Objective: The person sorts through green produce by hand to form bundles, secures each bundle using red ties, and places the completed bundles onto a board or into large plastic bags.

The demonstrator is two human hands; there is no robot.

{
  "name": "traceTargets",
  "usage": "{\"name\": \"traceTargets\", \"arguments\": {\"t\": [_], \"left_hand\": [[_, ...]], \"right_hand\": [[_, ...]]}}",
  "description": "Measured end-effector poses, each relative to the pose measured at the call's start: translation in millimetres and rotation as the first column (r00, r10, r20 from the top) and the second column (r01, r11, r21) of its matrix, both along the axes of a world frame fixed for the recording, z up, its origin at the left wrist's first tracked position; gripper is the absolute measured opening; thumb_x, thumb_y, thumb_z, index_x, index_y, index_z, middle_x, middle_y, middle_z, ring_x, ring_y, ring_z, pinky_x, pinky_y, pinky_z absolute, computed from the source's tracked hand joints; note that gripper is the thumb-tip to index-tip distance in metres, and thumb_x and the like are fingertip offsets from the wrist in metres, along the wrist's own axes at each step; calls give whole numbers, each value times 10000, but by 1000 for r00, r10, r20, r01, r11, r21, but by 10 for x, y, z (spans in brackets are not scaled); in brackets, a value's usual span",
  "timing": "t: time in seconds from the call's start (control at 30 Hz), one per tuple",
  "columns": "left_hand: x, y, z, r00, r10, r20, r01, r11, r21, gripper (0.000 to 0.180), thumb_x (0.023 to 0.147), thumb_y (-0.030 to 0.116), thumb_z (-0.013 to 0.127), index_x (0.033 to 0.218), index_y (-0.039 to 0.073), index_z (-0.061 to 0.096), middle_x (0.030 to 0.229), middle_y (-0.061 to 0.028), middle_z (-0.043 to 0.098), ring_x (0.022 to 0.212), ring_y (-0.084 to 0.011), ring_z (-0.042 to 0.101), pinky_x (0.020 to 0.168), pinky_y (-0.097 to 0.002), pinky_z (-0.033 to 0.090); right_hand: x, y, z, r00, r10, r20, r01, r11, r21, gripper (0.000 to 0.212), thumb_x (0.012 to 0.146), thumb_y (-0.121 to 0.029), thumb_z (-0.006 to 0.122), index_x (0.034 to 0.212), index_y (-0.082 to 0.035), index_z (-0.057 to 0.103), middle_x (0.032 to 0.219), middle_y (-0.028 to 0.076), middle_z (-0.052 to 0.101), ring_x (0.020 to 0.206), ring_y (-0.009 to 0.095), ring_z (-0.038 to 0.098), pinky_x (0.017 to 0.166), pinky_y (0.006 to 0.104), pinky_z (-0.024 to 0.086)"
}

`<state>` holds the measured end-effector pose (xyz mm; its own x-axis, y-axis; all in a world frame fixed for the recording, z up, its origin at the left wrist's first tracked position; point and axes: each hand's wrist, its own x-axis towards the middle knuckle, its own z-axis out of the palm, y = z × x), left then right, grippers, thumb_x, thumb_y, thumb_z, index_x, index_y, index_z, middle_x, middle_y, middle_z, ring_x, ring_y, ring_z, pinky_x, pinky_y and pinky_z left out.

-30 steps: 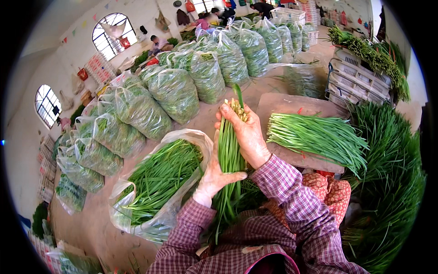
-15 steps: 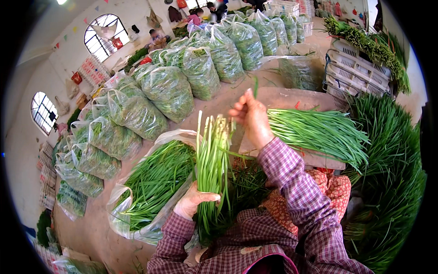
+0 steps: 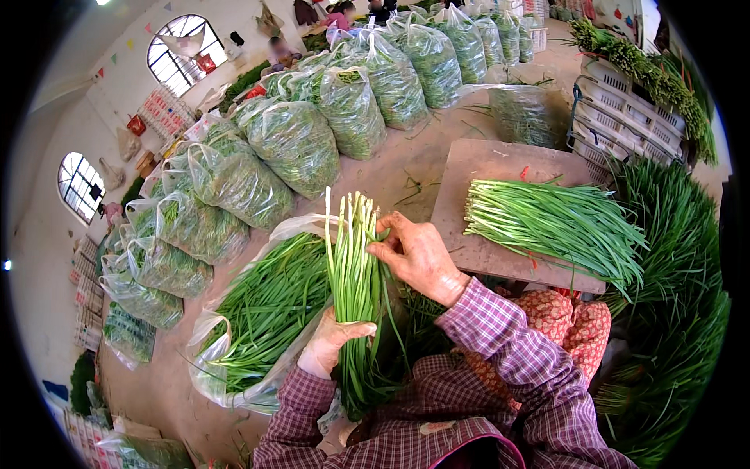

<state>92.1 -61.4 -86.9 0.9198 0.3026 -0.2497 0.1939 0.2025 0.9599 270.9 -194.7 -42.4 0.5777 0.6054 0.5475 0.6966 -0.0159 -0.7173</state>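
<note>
I see my left hand (image 3: 332,344) gripping an upright bundle of long green chive stalks (image 3: 355,273) near its base, while my right hand (image 3: 418,254) touches the stalks higher up. Beside it lies an open clear plastic bag of chives (image 3: 266,313); a cut bunch (image 3: 547,223) rests on a grey board (image 3: 484,168).

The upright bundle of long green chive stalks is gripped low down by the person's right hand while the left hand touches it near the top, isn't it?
Not quite: the hands are swapped. In the head view, the left hand grips the upright bundle of long green chive stalks low down, and the right hand touches it near the top.
</note>
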Motion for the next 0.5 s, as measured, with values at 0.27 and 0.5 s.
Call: {"name": "traceTargets", "arguments": {"t": [0.27, 0.5], "left_hand": [[-169, 165, -25, 999, -23, 23, 25, 994, -104, 695, 634, 48, 739, 1279, 13, 485, 911, -44, 621, 715, -141, 600, 607, -270, 503], [-145, 107, -23, 998, 24, 53, -21, 998, -54, 566, 660, 83, 777, 1179, 48, 553, 999, -14, 605, 892, -135, 597, 798, -275, 487]], "right_hand": [[788, -351, 41, 922, -285, 263, 297, 955, -6, 334, 857, -323, 651, 1022, -34, 622, 832, 136, 647, 654, 226, 634, 576, 346, 535], [-2, 44, -153, 999, 26, 46, -16, 978, -207, 1148, 699, -660, 680, 1474, -35, 109, 1294, 293, 490, 1119, 402, 563, 951, 460, 465]]}}
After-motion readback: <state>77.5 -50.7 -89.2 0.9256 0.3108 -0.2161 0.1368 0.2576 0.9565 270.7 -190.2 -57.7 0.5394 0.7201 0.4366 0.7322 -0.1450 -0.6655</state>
